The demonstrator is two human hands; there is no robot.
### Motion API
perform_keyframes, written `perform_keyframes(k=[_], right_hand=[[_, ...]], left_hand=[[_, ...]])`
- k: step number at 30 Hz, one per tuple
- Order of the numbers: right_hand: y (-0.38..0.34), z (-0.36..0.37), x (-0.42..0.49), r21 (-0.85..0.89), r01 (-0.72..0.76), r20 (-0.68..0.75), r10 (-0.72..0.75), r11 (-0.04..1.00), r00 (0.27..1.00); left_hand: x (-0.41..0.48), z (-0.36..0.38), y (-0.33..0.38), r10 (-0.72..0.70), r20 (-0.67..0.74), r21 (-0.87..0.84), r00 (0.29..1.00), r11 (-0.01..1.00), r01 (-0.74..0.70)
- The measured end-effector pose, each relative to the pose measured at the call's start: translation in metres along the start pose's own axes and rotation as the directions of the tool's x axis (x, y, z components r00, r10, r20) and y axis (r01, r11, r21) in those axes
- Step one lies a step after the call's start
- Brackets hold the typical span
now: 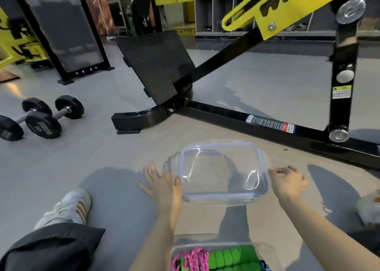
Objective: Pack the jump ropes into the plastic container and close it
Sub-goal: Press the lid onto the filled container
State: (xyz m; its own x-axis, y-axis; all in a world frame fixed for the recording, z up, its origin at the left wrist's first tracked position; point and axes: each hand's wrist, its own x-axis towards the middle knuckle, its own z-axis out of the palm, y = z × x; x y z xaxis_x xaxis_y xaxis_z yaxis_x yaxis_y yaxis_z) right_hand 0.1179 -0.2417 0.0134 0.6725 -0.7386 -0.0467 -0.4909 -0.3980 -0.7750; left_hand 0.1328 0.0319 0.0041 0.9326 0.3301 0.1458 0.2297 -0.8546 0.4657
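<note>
I sit on the grey gym floor (267, 81). Two black dumbbells (41, 116) lie on it well off to my left. Ahead of me the black bar of a machine (267, 125) runs across the floor, with its ribbed footplate (156, 65) tilted up behind. That bar lies just beyond what I am handling, but nothing stands between it and me. My white shoe (72, 207) and dark trouser leg (51, 246) stretch out on the left. A blurred white thing (368, 209) sits at the far right, and I cannot make it out.

Closest to me on the floor is the clear container (216, 244), still uncovered. The jump ropes (197, 258) are inside it, the pink cord on the left and the green handles (232, 256) beside it to the right.

The clear lid (222, 174) with its blue seal is between my hands, beyond the container and apart from it. I cannot tell whether it rests on the floor. My left hand (162, 186) is spread flat with straight fingers, the thumb touching the lid's left edge. My right hand (287, 180) has its fingers curled, pinching the lid's right edge
</note>
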Motion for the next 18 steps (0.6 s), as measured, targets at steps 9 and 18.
perform_keyframes(k=[9,18], right_hand=[[0.013,-0.093,-0.096,0.074,0.041,0.074,-0.046,0.996,0.996],[0.094,-0.109,-0.17,0.048,-0.121,0.137,0.113,0.992,0.984]], left_hand=[[-0.096,-0.068,-0.026,-0.003,-0.226,-0.239,0.974,0.97,-0.052],[-0.207,-0.048,-0.085,-0.066,-0.128,-0.187,0.99,0.981,0.041]])
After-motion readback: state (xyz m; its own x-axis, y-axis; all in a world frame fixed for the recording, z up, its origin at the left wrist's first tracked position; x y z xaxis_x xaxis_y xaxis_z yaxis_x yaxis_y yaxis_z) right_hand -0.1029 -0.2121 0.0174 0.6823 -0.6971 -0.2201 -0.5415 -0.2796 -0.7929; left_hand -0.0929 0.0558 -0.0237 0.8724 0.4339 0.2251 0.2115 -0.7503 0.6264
